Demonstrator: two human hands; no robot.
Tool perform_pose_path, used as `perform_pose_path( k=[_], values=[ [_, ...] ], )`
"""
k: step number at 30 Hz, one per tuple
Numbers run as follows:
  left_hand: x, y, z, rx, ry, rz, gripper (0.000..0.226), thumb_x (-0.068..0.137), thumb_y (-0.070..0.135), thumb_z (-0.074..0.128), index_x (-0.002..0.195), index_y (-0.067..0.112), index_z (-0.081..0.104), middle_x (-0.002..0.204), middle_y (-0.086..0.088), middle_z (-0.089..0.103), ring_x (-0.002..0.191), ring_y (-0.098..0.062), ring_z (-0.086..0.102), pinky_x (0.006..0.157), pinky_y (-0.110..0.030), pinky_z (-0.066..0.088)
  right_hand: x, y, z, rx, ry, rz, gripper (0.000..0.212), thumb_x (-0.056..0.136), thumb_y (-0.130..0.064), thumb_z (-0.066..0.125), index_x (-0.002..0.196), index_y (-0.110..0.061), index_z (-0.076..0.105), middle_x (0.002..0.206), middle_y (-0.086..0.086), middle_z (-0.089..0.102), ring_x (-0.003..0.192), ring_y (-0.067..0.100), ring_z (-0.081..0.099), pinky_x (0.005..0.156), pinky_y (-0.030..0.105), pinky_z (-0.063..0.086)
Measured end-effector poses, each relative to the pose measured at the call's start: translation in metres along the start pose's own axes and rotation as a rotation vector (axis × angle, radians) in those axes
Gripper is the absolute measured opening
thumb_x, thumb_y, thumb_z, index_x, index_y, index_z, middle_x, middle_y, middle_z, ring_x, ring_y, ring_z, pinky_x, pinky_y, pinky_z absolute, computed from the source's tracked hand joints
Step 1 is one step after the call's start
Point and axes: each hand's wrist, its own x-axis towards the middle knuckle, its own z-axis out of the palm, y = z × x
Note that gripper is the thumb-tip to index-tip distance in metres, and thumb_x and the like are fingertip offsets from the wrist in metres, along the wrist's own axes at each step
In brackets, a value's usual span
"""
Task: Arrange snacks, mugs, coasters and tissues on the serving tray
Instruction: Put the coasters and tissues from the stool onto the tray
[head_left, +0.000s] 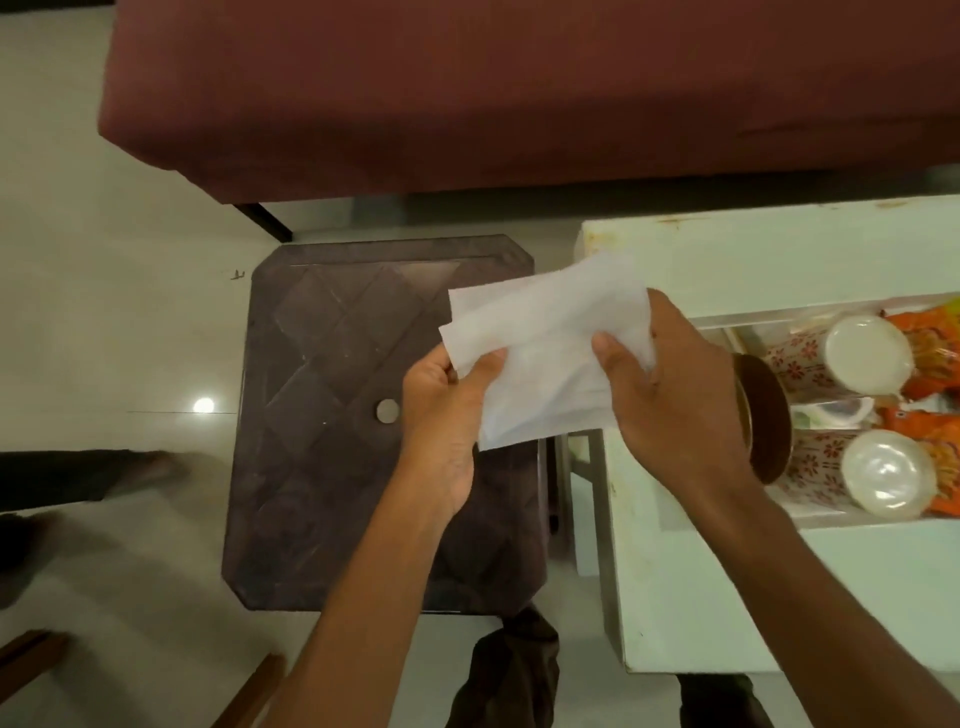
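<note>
A white tissue (545, 332) hangs in the air between both hands, above the right edge of a dark stool. My left hand (441, 415) pinches its lower left edge. My right hand (670, 395) grips its right side. On the white table at the right lies a white serving tray (727, 314) holding two floral mugs, the upper mug (852, 358) and the lower mug (878, 470). Orange snack packets (935, 338) lie beside them at the frame edge. A stack of brown round coasters (763, 415) stands at the tray's left end, partly hidden by my right wrist.
A dark plastic stool (332, 415) with a diamond pattern stands left of the white table (727, 597). A maroon sofa (519, 93) spans the top. Pale tiled floor (104, 312) lies at the left, with another person's foot (150, 467) on it.
</note>
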Motion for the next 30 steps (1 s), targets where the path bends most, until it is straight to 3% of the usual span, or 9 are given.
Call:
perform_pose_path(
  k=[3, 5, 8, 11, 15, 21, 25, 27, 30],
  values=[
    [-0.018, -0.01, 0.024, 0.194, 0.068, 0.16, 0.022, 0.092, 0.016, 0.068, 0.097, 0.037, 0.072, 0.092, 0.025, 0.076, 0.092, 0.003, 0.071, 0.069, -0.014, 0.059, -0.011, 0.016, -0.002, -0.165, 0.091, -0.111, 0.034, 0.098, -0.022, 0.05, 0.131, -0.017, 0.053, 0.106, -0.005, 0.062, 0.085, 0.004, 0.052, 0.081, 0.016, 0.046],
    [-0.03, -0.013, 0.039, 0.216, 0.094, 0.226, 0.023, 0.094, 0.015, 0.065, 0.107, 0.032, 0.073, 0.092, 0.023, 0.077, 0.09, 0.005, 0.07, 0.066, -0.007, 0.053, -0.021, 0.024, -0.002, -0.092, 0.098, -0.159, 0.035, 0.094, -0.007, 0.05, 0.128, -0.012, 0.058, 0.107, 0.003, 0.067, 0.091, 0.016, 0.059, 0.083, 0.011, 0.042],
    [-0.047, -0.015, 0.056, 0.193, 0.077, 0.215, 0.023, 0.093, 0.013, 0.062, 0.1, 0.032, 0.075, 0.084, 0.018, 0.077, 0.079, 0.002, 0.072, 0.065, -0.016, 0.057, -0.039, 0.03, -0.003, -0.022, 0.021, -0.197, 0.045, 0.089, 0.003, 0.048, 0.132, -0.011, 0.055, 0.129, 0.006, 0.061, 0.119, 0.019, 0.055, 0.095, 0.004, 0.033],
    [-0.062, -0.013, 0.068, 0.151, 0.035, 0.197, 0.024, 0.095, 0.022, 0.058, 0.074, 0.028, 0.068, 0.063, 0.017, 0.068, 0.059, 0.001, 0.063, 0.057, -0.018, 0.05, -0.051, 0.034, -0.004, 0.009, -0.041, -0.222, 0.049, 0.089, 0.004, 0.051, 0.136, -0.006, 0.049, 0.141, 0.009, 0.052, 0.131, 0.021, 0.047, 0.108, 0.018, 0.034],
    [-0.068, -0.008, 0.082, 0.198, -0.041, 0.135, 0.031, 0.09, 0.054, 0.06, 0.088, 0.026, 0.072, 0.082, 0.008, 0.076, 0.079, -0.009, 0.073, 0.076, -0.031, 0.061, -0.058, 0.044, -0.014, 0.003, -0.158, -0.199, 0.063, 0.091, -0.024, 0.058, 0.148, -0.014, 0.032, 0.152, 0.001, 0.038, 0.142, 0.013, 0.033, 0.112, 0.038, 0.036],
    [-0.064, -0.008, 0.112, 0.467, -0.006, 0.175, 0.027, 0.094, 0.034, 0.065, 0.119, 0.024, 0.066, 0.108, 0.008, 0.074, 0.101, -0.01, 0.07, 0.087, -0.036, 0.061, -0.059, 0.062, -0.037, -0.219, -0.053, -0.186, 0.064, 0.089, -0.04, 0.057, 0.145, -0.015, 0.039, 0.149, 0.004, 0.043, 0.137, 0.018, 0.041, 0.11, 0.034, 0.04],
    [-0.058, -0.014, 0.142, 0.718, -0.006, 0.264, 0.042, 0.094, 0.044, 0.061, 0.129, 0.02, 0.06, 0.127, 0.0, 0.067, 0.109, -0.015, 0.063, 0.094, -0.032, 0.056, -0.055, 0.086, -0.055, -0.234, 0.131, -0.181, 0.049, 0.089, -0.015, 0.062, 0.137, -0.016, 0.052, 0.134, 0.011, 0.054, 0.117, 0.019, 0.056, 0.09, 0.03, 0.055],
    [-0.053, -0.018, 0.159, 0.84, -0.005, 0.32, 0.043, 0.094, 0.047, 0.059, 0.127, 0.019, 0.061, 0.128, -0.002, 0.067, 0.105, -0.016, 0.063, 0.088, -0.024, 0.051, -0.052, 0.1, -0.066, -0.27, 0.2, -0.175, 0.047, 0.088, -0.01, 0.065, 0.134, -0.016, 0.056, 0.125, 0.01, 0.058, 0.106, 0.014, 0.057, 0.083, 0.021, 0.054],
    [-0.046, -0.024, 0.185, 0.936, -0.033, 0.391, 0.034, 0.093, 0.044, 0.062, 0.116, 0.019, 0.067, 0.12, -0.001, 0.071, 0.081, -0.006, 0.058, 0.084, -0.021, 0.043, -0.05, 0.117, -0.079, -0.375, 0.286, -0.154, 0.04, 0.084, -0.012, 0.071, 0.123, -0.01, 0.064, 0.113, 0.01, 0.066, 0.098, 0.022, 0.063, 0.076, 0.031, 0.057]
  ],
)
